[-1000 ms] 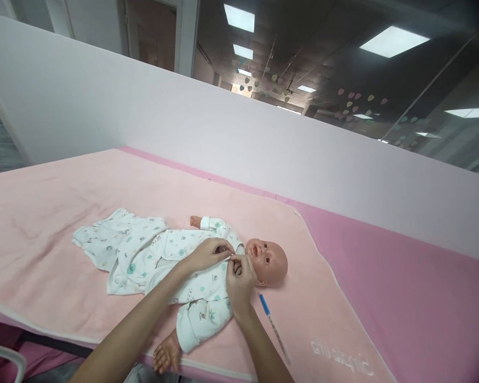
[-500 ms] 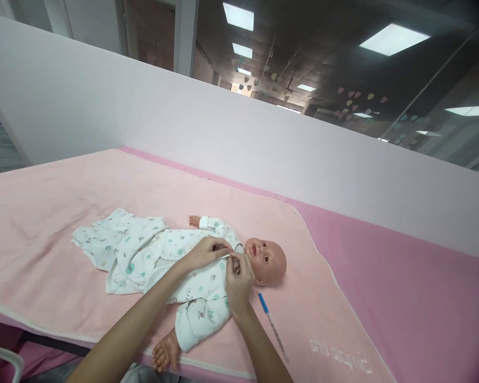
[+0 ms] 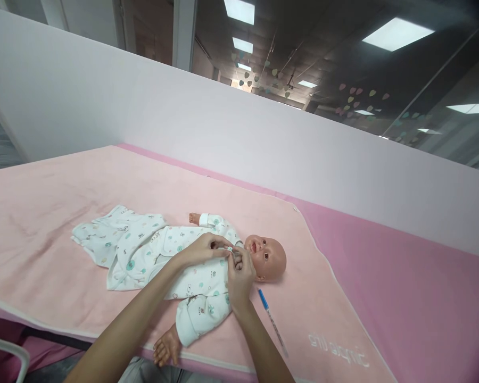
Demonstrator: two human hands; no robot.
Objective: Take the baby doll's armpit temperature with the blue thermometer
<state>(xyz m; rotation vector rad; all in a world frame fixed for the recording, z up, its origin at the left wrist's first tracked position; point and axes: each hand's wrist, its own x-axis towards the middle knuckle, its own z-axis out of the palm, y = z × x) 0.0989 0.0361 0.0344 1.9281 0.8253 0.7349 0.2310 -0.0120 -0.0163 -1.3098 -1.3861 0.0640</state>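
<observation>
A baby doll (image 3: 270,257) lies on its back on a pink blanket (image 3: 327,314), its head to the right. It wears a white romper (image 3: 201,279) with small green and brown prints; the lower part lies spread out to the left. My left hand (image 3: 205,248) rests over the chest, fingertips pinching the romper's neckline just below the doll's chin. Close against it, my right hand (image 3: 241,274) pinches the same edge between thumb and fingers. The exact bit of cloth between the fingertips is mostly hidden.
A blue-capped pen (image 3: 270,316) lies on the blanket right of my right forearm. Behind the padded pink surface (image 3: 403,255) stands a white partition wall (image 3: 223,133), with glass above it. A white curved rail (image 3: 11,348) shows at the lower left.
My fingertips have shifted slightly at the neckline, both hands staying together there. The view has tilted down a little; the doll and pen lie as before.
</observation>
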